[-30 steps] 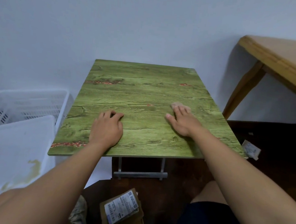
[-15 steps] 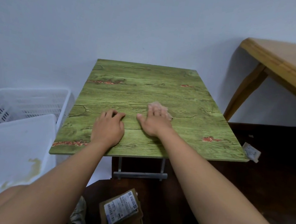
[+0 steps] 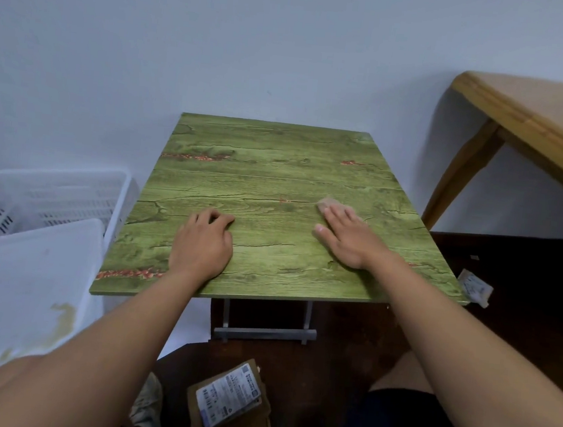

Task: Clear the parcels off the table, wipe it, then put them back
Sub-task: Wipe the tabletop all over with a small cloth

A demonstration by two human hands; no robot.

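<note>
Plain room, likely a home or small parcel-handling corner. Evidence: bare white wall, dark floor, folding green table, wooden table, white plastic crates, labelled parcels stacked on the floor.

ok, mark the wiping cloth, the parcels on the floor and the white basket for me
wiping cloth [image 3: 326,204], head view, the pinkish edge showing past the right hand's fingertips
parcels [image 3: 231,402], head view, the white label of the top one
white basket [image 3: 71,172], head view, its far rim
</note>
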